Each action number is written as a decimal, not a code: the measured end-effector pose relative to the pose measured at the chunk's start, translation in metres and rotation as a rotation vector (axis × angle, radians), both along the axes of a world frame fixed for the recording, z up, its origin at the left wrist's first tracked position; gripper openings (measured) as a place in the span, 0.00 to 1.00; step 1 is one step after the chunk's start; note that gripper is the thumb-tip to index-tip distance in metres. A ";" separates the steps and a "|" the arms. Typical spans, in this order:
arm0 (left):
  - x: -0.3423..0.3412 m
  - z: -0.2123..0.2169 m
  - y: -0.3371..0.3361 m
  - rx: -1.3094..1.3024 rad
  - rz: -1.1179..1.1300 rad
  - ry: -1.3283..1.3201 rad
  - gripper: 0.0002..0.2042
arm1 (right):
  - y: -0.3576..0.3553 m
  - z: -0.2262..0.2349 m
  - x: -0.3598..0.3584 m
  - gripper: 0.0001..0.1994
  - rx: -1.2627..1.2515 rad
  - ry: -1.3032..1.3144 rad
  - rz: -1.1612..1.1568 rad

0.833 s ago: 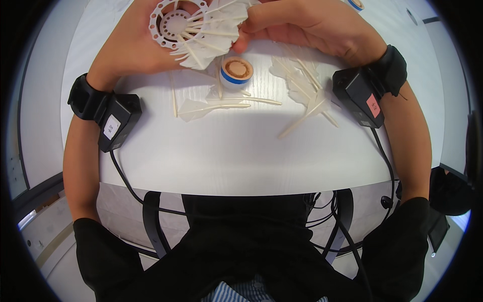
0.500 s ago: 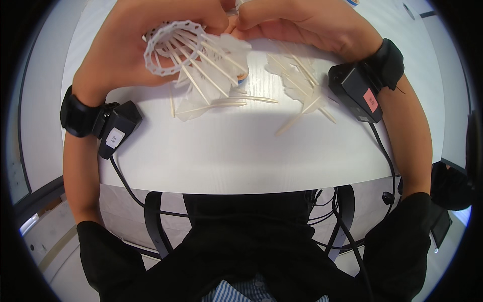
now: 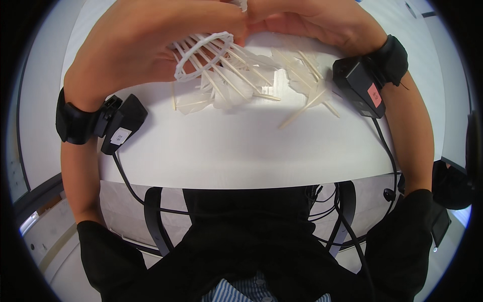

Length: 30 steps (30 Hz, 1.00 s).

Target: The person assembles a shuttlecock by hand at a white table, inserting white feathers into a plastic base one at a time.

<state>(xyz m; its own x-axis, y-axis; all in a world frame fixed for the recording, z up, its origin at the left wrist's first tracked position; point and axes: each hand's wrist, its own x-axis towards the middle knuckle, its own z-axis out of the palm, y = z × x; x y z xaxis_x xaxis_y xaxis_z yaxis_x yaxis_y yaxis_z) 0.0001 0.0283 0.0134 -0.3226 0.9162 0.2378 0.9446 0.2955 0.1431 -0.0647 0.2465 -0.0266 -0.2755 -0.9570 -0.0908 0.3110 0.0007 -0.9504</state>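
A cone of pale feather shafts, looking like part of a shuttlecock, passes through a white ring [image 3: 179, 70]. My left hand [image 3: 151, 45] curls around it from behind, closed, with most of its fingers hidden by wrist and cone. My right hand [image 3: 307, 22] meets the left one at the top of the view. Its thumb and fingertips are pressed together there, and what they pinch is hidden. A bit of something white [image 3: 241, 5] shows just beyond the fingers. Loose white feathers [image 3: 302, 80] lie on the table below my right hand.
The white table [image 3: 226, 156] curves along its near edge in front of me. A black box on a strap sits on each wrist, the left box [image 3: 126, 123] and the right box [image 3: 359, 85], each trailing a cable. More cables [image 3: 322, 201] hang below the table.
My left wrist has turned, carrying the ring and feather cone to the right and tipping the ring more edge-on. Its feathers now reach nearer to the loose ones. The right hand has shifted slightly.
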 end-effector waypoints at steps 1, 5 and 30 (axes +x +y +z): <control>0.000 -0.001 0.000 -0.037 0.026 -0.017 0.13 | 0.002 0.009 0.005 0.13 0.019 0.010 -0.023; 0.000 -0.002 -0.003 0.190 0.013 -0.109 0.07 | -0.006 0.018 0.012 0.14 0.107 0.008 -0.087; -0.002 -0.040 -0.003 0.888 0.720 -0.454 0.05 | 0.004 0.012 0.015 0.11 -0.091 0.063 -0.244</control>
<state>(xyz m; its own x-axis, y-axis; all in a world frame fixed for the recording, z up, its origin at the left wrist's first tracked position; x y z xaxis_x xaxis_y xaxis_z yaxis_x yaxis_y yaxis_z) -0.0023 0.0252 -0.0262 -0.9034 0.0723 0.4226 0.4187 0.3611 0.8332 -0.0501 0.2506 -0.0148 -0.5016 -0.8650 0.0174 0.2313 -0.1534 -0.9607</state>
